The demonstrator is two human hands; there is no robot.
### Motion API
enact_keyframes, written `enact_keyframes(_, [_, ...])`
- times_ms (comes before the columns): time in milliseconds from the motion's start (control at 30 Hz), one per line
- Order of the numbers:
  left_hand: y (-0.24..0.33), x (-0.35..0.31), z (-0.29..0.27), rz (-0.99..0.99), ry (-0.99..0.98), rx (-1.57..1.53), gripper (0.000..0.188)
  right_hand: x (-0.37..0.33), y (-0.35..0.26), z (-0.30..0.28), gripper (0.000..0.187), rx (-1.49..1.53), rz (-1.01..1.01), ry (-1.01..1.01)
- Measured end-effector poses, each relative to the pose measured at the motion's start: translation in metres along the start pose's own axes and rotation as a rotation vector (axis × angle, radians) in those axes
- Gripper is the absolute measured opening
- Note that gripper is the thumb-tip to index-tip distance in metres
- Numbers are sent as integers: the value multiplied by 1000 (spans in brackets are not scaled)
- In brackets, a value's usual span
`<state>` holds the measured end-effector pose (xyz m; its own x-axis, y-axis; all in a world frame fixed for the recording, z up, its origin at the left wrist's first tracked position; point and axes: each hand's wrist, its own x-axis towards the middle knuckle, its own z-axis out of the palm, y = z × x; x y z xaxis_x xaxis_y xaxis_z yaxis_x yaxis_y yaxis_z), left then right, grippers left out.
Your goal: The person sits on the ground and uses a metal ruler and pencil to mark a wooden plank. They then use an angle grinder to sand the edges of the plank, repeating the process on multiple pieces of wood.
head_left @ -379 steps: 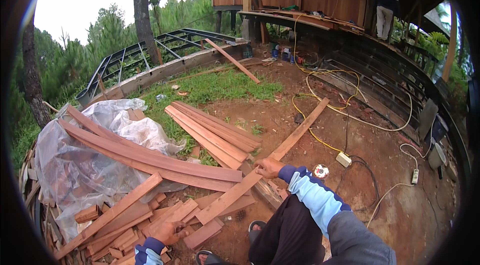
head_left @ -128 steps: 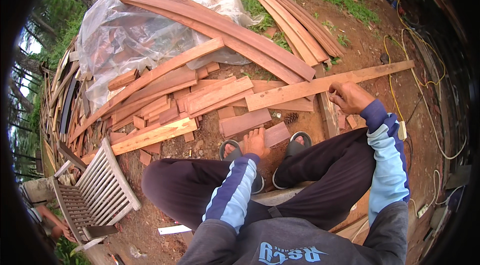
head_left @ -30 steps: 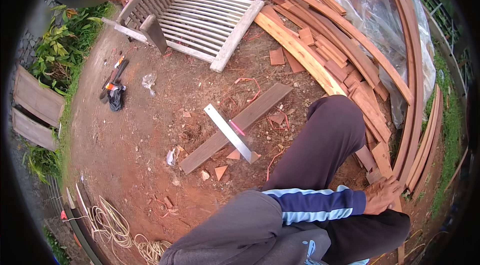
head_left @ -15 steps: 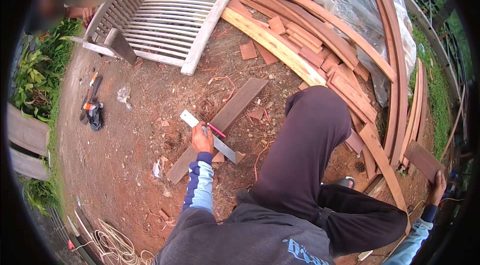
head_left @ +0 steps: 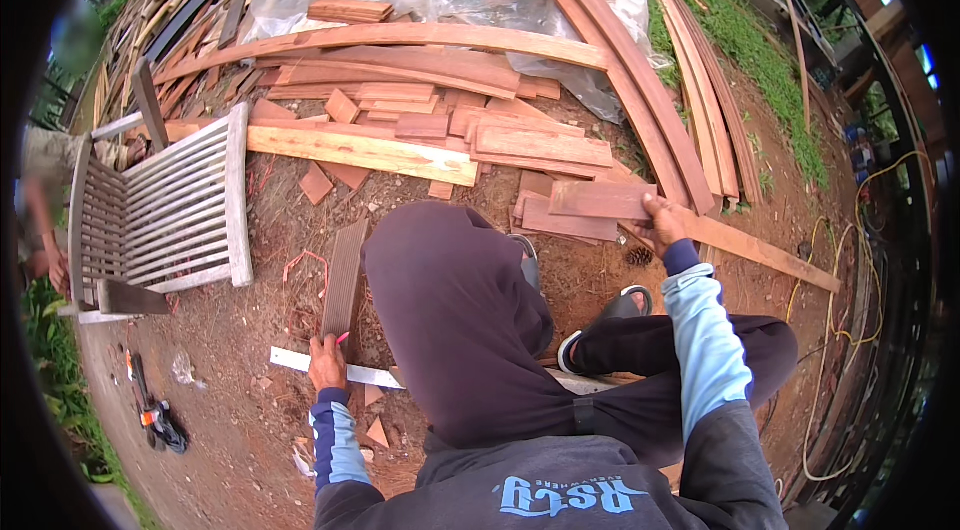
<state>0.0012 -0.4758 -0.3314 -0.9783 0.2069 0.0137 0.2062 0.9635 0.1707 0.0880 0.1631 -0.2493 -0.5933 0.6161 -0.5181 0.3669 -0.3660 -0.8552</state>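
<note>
My right hand (head_left: 662, 223) was closed on the right end of a short board (head_left: 600, 198), thumb and fingers wrapped about its edge. The board was a flat, plain rectangle of dull reddish brown, its far end cut square. It sat ahead of my right foot, in front of the offcuts (head_left: 540, 147) as I looked down. Its long axis ran nearly level across my view, the free end pointing left, away from my grip. Just below it in view lay another small board (head_left: 570, 221) of similar colour, and from near my hand a long plank (head_left: 765, 252) slanted off down to the right.

My left hand (head_left: 327, 367) was down on the ground side, fingers curled over the ruler (head_left: 375, 377) beside a pink pencil (head_left: 343, 337); I could not tell whether I gripped 1 of these or both. The ruler was a thin, pale metal strip, its long axis running left to right with the right end dipping slightly. It lay by the near end of a grooved board (head_left: 345, 275), grey-brown and lined lengthwise, which pointed away from me, almost straight up my view, left of my knee.
</note>
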Motion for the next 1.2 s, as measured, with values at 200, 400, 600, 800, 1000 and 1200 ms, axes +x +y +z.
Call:
enact_keyframes(200, [87,14,-4,-57,160,-573,20,16,72,41,24,99,184,18])
enact_keyframes(400, [171,26,-23,2,171,-826,23,19,103,45,28,-1099,-653,467])
enact_keyframes(600, [241,55,13,-164,-296,-1292,26,-15,77,102,18,-664,-431,-137])
enact_keyframes(800, [273,63,24,-97,-490,-1576,28,-51,114,157,18,-326,-103,-497])
enact_keyframes(1000, [251,46,8,-148,-52,-1153,26,-26,123,157,20,205,-183,-237])
enact_keyframes(1200, [40,-83,149,-1066,-101,-951,20,-17,142,76,15,-41,-339,383])
